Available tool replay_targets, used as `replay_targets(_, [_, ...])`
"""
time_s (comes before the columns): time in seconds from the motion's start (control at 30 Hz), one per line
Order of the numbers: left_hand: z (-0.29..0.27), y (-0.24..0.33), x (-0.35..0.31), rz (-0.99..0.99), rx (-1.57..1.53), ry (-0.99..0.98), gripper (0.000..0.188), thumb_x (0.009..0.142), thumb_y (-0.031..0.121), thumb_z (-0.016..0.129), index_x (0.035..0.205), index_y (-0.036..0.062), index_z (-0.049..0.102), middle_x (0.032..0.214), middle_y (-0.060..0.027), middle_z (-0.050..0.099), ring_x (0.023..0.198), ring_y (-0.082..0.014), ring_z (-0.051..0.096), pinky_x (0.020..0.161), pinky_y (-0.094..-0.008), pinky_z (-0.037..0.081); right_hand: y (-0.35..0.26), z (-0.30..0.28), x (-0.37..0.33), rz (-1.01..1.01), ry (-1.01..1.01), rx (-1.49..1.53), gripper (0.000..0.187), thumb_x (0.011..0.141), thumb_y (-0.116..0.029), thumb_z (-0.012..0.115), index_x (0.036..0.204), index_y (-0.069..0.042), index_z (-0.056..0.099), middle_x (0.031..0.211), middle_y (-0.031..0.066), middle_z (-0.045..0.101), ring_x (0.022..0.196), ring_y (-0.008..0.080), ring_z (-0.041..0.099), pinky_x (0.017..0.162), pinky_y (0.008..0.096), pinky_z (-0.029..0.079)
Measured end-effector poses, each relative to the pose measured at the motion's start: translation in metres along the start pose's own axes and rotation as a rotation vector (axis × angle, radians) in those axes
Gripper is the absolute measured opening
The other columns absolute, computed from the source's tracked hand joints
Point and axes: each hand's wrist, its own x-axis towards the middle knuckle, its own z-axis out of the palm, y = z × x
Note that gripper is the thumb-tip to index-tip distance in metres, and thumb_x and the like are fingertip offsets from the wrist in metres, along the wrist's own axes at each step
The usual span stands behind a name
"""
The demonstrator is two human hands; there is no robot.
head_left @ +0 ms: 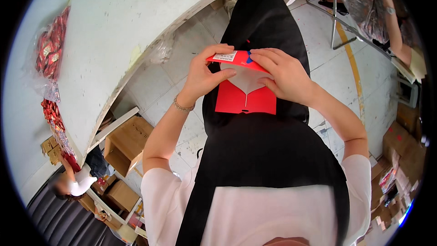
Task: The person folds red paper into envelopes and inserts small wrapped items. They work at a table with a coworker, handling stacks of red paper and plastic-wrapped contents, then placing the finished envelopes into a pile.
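A red printed card [227, 100] with a pale inner side is bent over between my two hands, above the black apron [268, 23] on my lap. Its upper flap bears a white label and a blue patch; the lower part hangs toward me and has a small dark slot near its edge. My left hand [207, 70] grips the flap's left end, thumb on the pale inside and fingers behind. At the right end, my right hand [284, 75] pinches it the same way, with fingers over the top and thumb underneath.
A white table [118, 13] curves along the left, with bagged red packets [53, 41] on its far side. An open cardboard box [128, 143] stands below its edge. Other people are at the lower left and upper right, near a folding metal frame [337, 23]. Cardboard boxes [403, 146] are stacked at right.
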Motion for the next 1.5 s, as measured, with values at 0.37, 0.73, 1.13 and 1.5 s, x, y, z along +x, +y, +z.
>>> replay_targets(0.37, [0.03, 0.005, -0.004, -0.01, 0.177, 0.285, 0.022, 0.073, -0.011, 0.058, 0.093, -0.0012, 0.061, 0.1, -0.0109, 0.069, 0.097, -0.0194, 0.065, 0.09, -0.0352, 0.049, 0.002, -0.015, 0.005, 0.156, 0.024, 0.117, 0.044, 0.068, 0.0, 0.066, 0.111, -0.004, 0.061, 0.109, 0.0144, 0.064, 0.098, 0.0294, 0.062, 0.086, 0.0374, 0.049])
replay_targets(0.73, [-0.007, -0.001, -0.07, 0.366, 0.69, -0.288, 0.09, 0.058, 0.022, 0.083, 0.137, 0.0128, 0.04, 0.147, -0.0159, 0.034, 0.136, -0.0398, 0.03, 0.109, -0.0579, 0.024, 0.001, -0.016, -0.049, -0.093, -0.255, 0.017, 0.093, 0.059, -0.023, 0.082, 0.139, -0.009, 0.038, 0.148, 0.0117, 0.032, 0.138, 0.0338, 0.027, 0.114, 0.0546, 0.016])
replay_targets(1.13, [-0.001, -0.04, -0.037, 0.62, 0.766, -0.136, 0.083, 0.076, 0.023, 0.072, 0.142, 0.0034, 0.025, 0.145, -0.0253, 0.033, 0.134, -0.0443, 0.031, 0.108, -0.0536, 0.028, 0.019, -0.009, -0.043, -0.03, -0.164, 0.184, 0.101, 0.059, -0.006, 0.079, 0.143, -0.006, 0.023, 0.147, 0.0173, 0.03, 0.138, 0.038, 0.025, 0.114, 0.0551, 0.015])
replay_targets(1.5, [0.048, -0.041, 0.045, 0.031, -0.36, 0.174, 0.053, 0.078, 0.007, 0.073, 0.121, 0.0005, 0.044, 0.109, -0.0088, 0.06, 0.096, -0.0138, 0.06, 0.084, -0.029, 0.051, 0.049, 0.012, 0.015, 0.478, 0.452, 0.887, 0.039, 0.076, -0.007, 0.073, 0.109, 0.0, 0.055, 0.096, 0.0088, 0.066, 0.086, 0.0113, 0.062, 0.078, 0.0272, 0.051])
